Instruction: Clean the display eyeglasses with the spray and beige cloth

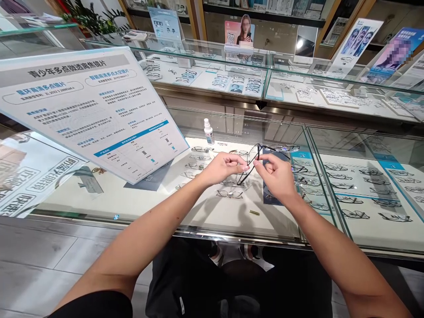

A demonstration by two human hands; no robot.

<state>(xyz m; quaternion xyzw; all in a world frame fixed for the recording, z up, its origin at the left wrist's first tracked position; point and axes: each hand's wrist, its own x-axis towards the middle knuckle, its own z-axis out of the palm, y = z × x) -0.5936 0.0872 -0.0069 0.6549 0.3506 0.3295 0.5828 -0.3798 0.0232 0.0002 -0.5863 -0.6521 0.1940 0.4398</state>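
Observation:
A pair of dark thin-rimmed eyeglasses (258, 153) is held up over the glass counter, tilted, with one temple reaching out to the right. My left hand (222, 168) is closed in a pinch at the left side of the frame, thumb and fingertips together. On the other side, my right hand (277, 176) pinches the rim between thumb and forefinger. The exact grip points are partly hidden by the fingers. Below my hands lies a small gold-green cylinder (254, 213) on the glass. Beyond the left hand stands a white bottle (208, 132) with a label.
A large printed sign (76, 106) leans over the counter's left part. Rows of eyeglasses lie inside the display case (354, 185) to the right and in another case behind. A blue-white leaflet (29, 176) sits at far left. The counter's metal front edge (232, 238) runs above my lap.

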